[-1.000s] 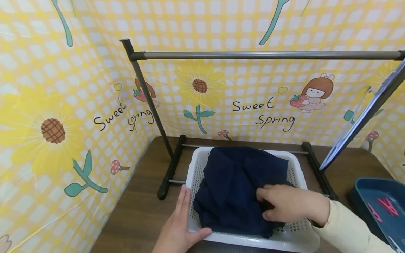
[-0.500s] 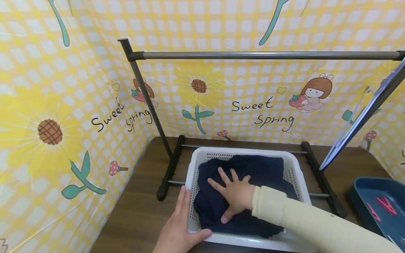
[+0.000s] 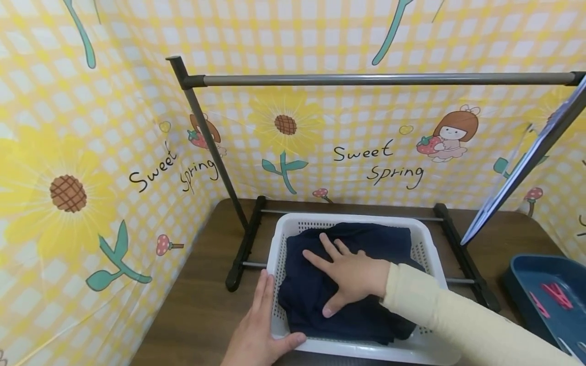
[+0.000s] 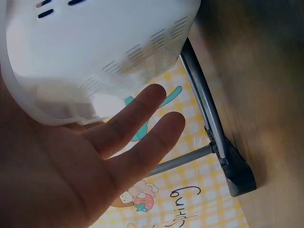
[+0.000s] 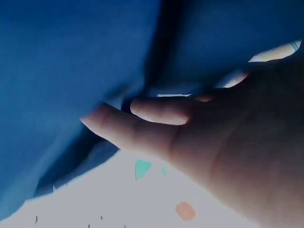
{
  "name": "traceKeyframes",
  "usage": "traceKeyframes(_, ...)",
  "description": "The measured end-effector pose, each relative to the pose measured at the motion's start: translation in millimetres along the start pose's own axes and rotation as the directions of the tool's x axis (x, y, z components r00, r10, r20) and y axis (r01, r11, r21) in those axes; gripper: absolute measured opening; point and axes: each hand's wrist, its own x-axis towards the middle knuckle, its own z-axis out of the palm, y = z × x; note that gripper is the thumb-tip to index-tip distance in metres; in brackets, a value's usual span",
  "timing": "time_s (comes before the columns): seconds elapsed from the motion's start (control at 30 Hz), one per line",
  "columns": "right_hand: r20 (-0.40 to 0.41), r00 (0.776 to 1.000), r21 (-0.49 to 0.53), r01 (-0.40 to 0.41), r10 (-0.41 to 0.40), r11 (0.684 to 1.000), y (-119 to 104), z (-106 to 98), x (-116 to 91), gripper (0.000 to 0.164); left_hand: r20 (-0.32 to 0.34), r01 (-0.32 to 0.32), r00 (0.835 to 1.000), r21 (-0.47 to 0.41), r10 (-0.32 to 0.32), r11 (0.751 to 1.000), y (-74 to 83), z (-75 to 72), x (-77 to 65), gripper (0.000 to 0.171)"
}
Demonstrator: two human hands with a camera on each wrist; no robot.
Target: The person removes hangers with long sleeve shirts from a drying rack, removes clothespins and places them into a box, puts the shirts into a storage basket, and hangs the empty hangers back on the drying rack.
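A navy blue cloth [image 3: 302, 305] lies bunched in a white perforated plastic basket [image 3: 348, 347]. With fingers spread, my right hand [image 3: 354, 275] presses flat on top of the cloth. In the right wrist view, the cloth [image 5: 71, 61] fills the upper left beside the right hand [image 5: 204, 142]. At the basket's front left corner, my left hand [image 3: 261, 325] rests with its thumb on the rim. Its fingers lie straight along the outer side; the left wrist view shows them extended by the basket wall [image 4: 71, 57].
A dark metal garment rack [image 3: 366, 80] stands over the brown table [image 3: 192, 305], its feet on both sides of the basket. Something flat and pale [image 3: 508, 188] hangs at its right end. A blue tray [image 3: 531, 262] holding pink clothespins [image 3: 556, 296] sits at the right.
My right hand has let go of the cloth's right side and moved left onto its top, fingers spreading. The cloth now lies lower and flatter in the basket. My left hand has stayed put.
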Motion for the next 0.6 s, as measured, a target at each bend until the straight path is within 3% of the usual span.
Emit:
traceKeyframes(0.13, -0.064, 0.998, -0.033, -0.028, 0.026, 0.999, 12.0, -7.0, -28.8, 0.124, -0.029, -0.025, 0.999, 0.017, 0.025, 1.0, -1.0, 1.3, -0.9, 0.124)
traceKeyframes(0.27, -0.086, 0.989, -0.141, -0.13, 0.118, 0.981, 28.1, -0.8, -49.4, 0.131, -0.051, -0.024, 0.998, 0.027, 0.025, 0.999, -1.1, 1.4, -2.0, 0.125)
traceKeyframes(0.4, -0.059, 0.978, -0.19, -0.208, 0.201, 0.959, 43.1, 12.1, -50.9, 0.133, -0.057, -0.016, 0.998, 0.036, 0.018, 0.999, -0.8, 0.3, -2.3, 0.126)
traceKeyframes(0.6, 0.064, 0.961, -0.176, -0.254, 0.268, 0.951, 51.3, 23.7, -38.4, 0.138, -0.054, -0.027, 0.998, 0.028, 0.029, 0.999, 0.1, 2.9, -1.6, 0.125)
